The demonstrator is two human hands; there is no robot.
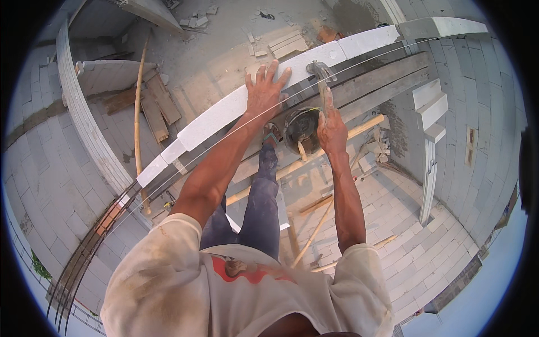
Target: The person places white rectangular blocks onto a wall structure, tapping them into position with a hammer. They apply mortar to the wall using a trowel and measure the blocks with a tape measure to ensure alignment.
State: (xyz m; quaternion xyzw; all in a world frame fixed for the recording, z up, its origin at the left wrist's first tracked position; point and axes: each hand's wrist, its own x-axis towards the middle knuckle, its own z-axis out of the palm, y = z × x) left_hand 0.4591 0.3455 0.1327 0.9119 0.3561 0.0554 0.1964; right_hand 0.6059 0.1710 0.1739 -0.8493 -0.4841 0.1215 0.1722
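My left hand (265,92) lies with fingers spread against the top and far edge of a course of white blocks (216,115). In my right hand (332,130) is a claw hammer (323,78), its handle gripped and my index finger stretched along it. The hammer's head is over the block row, to the right of my left hand; whether it touches the block I cannot tell. A thin string line (359,66) runs along the near side of the row, passing by my left wrist and the hammer. Below my right hand sits a round black tub (301,128) with a wooden-handled tool in it.
Scaffold planks (370,84) lie along the near side of the wall, with a bamboo pole (292,164) below. My sandalled foot (272,133) stands beside the tub. Rebar rods (92,236) stick out at lower left. Stacked blocks (430,106) rise at right; rubble (373,149) lies below.
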